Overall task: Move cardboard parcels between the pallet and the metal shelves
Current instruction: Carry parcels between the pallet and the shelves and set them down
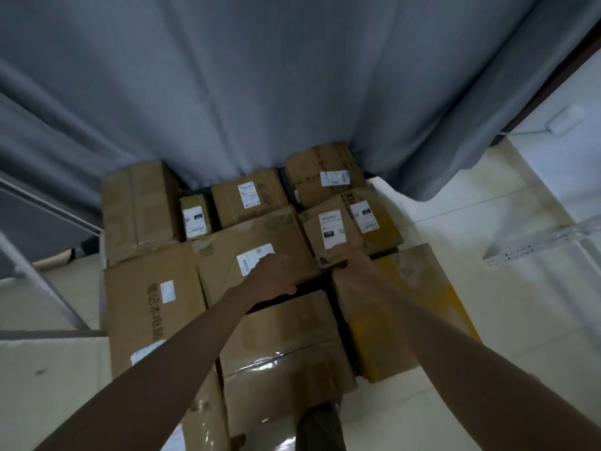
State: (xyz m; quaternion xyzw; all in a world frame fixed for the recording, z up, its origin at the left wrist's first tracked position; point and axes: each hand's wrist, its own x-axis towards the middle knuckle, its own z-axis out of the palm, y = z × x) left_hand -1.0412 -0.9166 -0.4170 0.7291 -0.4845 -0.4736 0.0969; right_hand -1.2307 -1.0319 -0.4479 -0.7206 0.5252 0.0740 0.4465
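Both arms reach down over parcels packed close on the pallet, mostly hidden beneath them. The left hand (276,271) lies over the near edge of a large box (253,252), thumb hooked under, likely to lift it. The right hand (344,255) meets the near edge of a small box (330,232); its grip I cannot tell. Shelf rails (48,209) stand left.

Both forearms are bare from the frame's lower edge to the wrists, with no sleeve, watch, band or glove on them. The left hand (276,275) and right hand (349,258) carry no visible rings. Low in the view a dark trouser leg (320,428) shows.
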